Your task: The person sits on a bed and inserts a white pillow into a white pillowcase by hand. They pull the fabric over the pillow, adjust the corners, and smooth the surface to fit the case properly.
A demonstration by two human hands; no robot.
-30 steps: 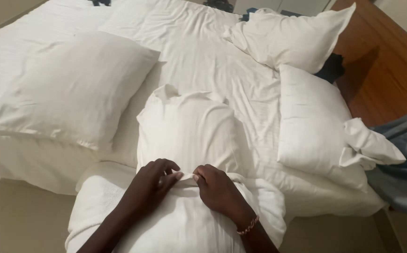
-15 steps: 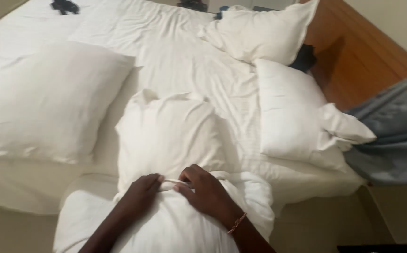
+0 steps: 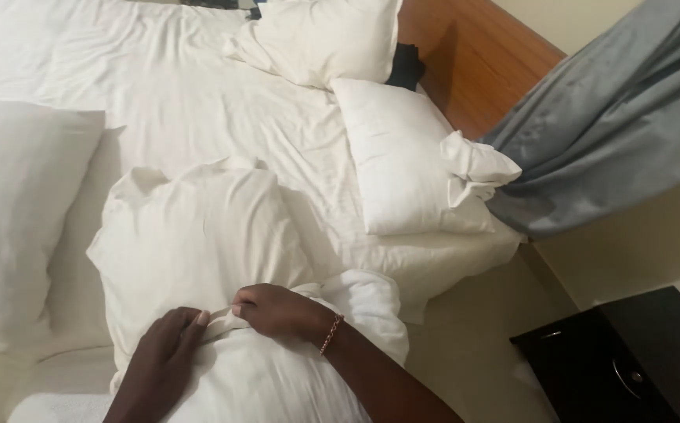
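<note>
A white pillow in its case [image 3: 199,235] stands on end against the bed edge in front of me. My left hand [image 3: 164,352] lies flat on the lower part of the case, fingers curled over a fold of fabric. My right hand [image 3: 277,311], with a thin bracelet at the wrist, pinches the same bunched fold of the pillowcase opening just beside the left fingers. A thick white towel or duvet [image 3: 356,305] bunches beneath the pillow's lower end.
The bed [image 3: 183,94] with white sheets holds a large pillow at the left [image 3: 11,227], one at the right edge [image 3: 403,157] and one at the top [image 3: 324,35]. A wooden headboard [image 3: 473,63], grey curtain [image 3: 614,117] and black nightstand [image 3: 630,360] stand right.
My view has swung right, bringing the curtain and nightstand in. Both hands stay on the pillowcase fold; the left hand has slid lower and flatter.
</note>
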